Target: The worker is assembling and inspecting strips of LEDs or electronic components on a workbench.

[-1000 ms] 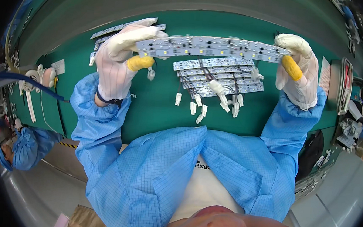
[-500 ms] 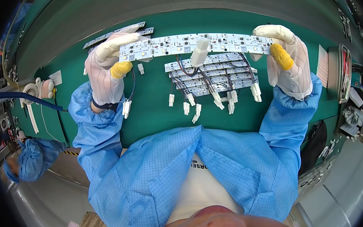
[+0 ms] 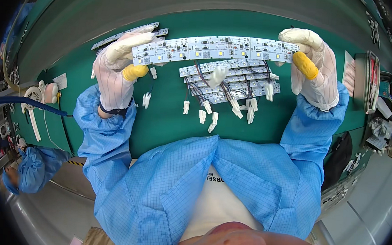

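Between my gloved hands I hold up a long white LED circuit board strip (image 3: 218,48), its component side in view. My left hand (image 3: 123,61) grips the strip's left end, its yellow-tipped thumb below and fingers above. At the right end my right hand (image 3: 312,65) pinches it the same way. Wires with white plug connectors (image 3: 218,77) dangle from the strip, some blurred by motion. Beneath it on the green table lies a stack of similar LED strips (image 3: 229,86) with wires and connectors fanned toward me. Behind my left hand are more LED strips (image 3: 129,35), partly hidden.
The green mat (image 3: 168,125) covers the table. To the left are a small white fan (image 3: 34,95) and a blue hose (image 3: 27,103); another person's blue sleeve (image 3: 40,168) shows beyond. On the right stand a metal-edged container (image 3: 371,83) and a dark bag (image 3: 338,159).
The held strip has shifted slightly right and toward me, both hands moving with it. Its hanging connectors have swung.
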A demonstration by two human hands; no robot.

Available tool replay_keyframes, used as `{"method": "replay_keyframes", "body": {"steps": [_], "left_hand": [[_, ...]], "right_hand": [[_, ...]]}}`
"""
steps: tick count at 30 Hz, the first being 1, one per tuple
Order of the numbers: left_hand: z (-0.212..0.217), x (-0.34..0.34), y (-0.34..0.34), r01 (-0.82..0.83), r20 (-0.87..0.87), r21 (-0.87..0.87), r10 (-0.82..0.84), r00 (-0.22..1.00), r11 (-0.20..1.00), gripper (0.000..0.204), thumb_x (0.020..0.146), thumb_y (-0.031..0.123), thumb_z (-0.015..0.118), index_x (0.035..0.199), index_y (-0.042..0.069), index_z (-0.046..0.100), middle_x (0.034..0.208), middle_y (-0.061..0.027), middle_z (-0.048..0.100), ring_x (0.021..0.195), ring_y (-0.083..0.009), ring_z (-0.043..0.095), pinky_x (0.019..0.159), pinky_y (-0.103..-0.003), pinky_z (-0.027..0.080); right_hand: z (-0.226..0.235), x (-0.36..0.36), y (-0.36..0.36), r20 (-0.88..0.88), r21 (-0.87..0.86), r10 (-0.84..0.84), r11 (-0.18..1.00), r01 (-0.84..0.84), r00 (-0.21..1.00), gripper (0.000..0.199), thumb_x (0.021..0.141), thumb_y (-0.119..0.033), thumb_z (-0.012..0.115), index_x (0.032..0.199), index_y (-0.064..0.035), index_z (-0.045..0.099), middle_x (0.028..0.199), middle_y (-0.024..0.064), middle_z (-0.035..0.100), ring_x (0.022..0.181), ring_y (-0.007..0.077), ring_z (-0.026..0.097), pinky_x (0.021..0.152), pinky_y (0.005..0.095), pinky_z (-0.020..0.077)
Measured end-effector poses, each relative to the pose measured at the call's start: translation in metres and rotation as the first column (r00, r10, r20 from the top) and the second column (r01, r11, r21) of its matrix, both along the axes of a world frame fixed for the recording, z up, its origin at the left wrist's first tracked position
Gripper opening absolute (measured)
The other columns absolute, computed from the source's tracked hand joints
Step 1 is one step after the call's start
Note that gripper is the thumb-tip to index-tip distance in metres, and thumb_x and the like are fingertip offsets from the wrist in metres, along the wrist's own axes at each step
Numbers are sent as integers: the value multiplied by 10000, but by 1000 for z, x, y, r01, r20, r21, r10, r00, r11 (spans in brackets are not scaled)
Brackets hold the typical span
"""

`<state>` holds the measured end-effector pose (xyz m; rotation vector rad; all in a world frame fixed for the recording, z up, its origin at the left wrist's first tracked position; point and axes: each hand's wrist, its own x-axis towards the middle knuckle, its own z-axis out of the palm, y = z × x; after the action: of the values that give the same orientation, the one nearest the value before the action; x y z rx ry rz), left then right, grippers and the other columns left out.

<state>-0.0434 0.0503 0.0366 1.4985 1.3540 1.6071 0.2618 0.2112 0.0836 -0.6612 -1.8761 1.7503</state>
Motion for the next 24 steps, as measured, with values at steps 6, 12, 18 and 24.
{"method": "replay_keyframes", "body": {"steps": [6,12,18,24], "left_hand": [[-2,2,-1,30,30,75,-32,999,997,492,763,318,709,1080,-45,609,1089,-160,605,940,-218,618,813,-293,508],[-4,-8,5,149,-167,204,-116,979,968,486,757,276,720,1097,-48,594,1049,-171,617,950,-239,612,808,-310,504],[-3,-7,5,7,-107,51,-1,994,999,549,775,392,693,1077,-56,600,981,-181,641,944,-239,610,881,-356,467],[-8,-9,6,-20,-155,60,29,987,998,547,811,402,663,1115,-46,588,1004,-185,643,1025,-260,590,954,-384,418]], "right_hand": [[-2,4,2,-71,21,8,1000,-7,997,522,816,-340,675,1146,35,521,1075,128,582,493,71,574,488,140,453],[-2,2,-4,-81,85,-32,996,39,996,345,847,-162,637,1127,21,549,983,114,625,475,60,536,444,151,416],[6,-2,-5,-67,124,-19,992,28,998,365,838,-219,622,1112,17,569,868,101,655,453,59,503,422,171,407],[17,-2,-10,45,54,-21,998,18,999,495,839,-327,640,1141,49,528,818,72,631,426,37,504,425,142,395]]}}
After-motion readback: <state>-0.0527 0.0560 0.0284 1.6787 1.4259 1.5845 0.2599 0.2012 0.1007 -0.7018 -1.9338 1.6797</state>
